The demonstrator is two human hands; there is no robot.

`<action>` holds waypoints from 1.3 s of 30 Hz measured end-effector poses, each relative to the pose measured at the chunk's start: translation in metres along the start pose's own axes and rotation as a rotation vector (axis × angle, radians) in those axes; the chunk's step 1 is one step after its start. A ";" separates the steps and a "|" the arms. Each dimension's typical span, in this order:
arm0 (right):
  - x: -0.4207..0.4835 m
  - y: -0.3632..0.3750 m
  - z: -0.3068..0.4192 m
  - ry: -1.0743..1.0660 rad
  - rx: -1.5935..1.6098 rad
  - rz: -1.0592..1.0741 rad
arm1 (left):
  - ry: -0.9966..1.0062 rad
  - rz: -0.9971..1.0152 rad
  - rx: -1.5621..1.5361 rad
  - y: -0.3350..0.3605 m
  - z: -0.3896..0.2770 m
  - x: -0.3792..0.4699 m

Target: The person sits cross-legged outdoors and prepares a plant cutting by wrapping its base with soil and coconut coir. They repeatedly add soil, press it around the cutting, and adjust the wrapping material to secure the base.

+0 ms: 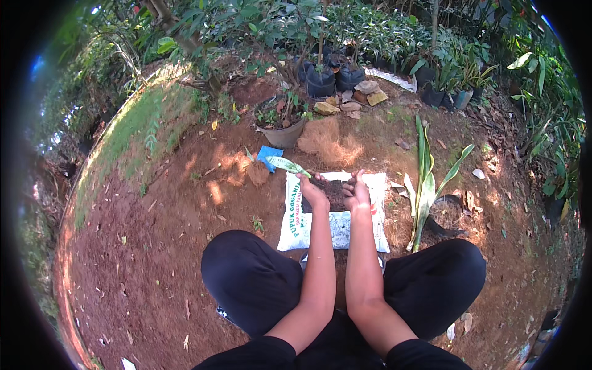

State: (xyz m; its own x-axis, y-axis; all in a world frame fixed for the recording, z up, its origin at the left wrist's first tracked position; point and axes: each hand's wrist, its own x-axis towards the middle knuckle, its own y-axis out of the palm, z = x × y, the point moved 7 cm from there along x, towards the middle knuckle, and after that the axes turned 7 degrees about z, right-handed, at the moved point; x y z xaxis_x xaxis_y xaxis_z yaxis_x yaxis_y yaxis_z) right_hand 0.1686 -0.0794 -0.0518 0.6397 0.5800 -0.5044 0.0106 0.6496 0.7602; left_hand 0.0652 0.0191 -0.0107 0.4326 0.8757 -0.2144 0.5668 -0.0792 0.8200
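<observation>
My left hand (315, 193) grips the lower end of a variegated snake plant leaf cutting (287, 165), which points up and to the left. Dark soil (334, 188) lies between my hands, in the opening of a white printed plastic sack (287, 231) laid flat on the ground. At the soil's right side is my right hand (357, 193), its fingers curled; whether they hold any soil cannot be told. The fingertips of both hands are partly hidden. A larger snake plant (424, 194) lies to the right of the sack.
Beyond the sack are brown fibre (330, 143), a blue plastic piece (269, 157) and a plant pot (284, 135). Stones (350, 106) lie near black polybags (320, 83). A dark round container (444, 224) stands right, by my knee (439, 282).
</observation>
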 end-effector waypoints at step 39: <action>0.038 -0.017 -0.008 -0.029 0.169 0.107 | -0.240 0.062 0.101 -0.013 0.058 0.032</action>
State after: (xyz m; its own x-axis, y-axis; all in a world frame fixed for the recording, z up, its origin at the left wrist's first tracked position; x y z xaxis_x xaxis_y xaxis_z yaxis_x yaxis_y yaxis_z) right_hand 0.1864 -0.0646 -0.0876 0.6656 0.6255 -0.4072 0.0690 0.4917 0.8680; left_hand 0.1126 0.0209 -0.0586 0.6158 0.7304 -0.2955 0.5962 -0.1869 0.7808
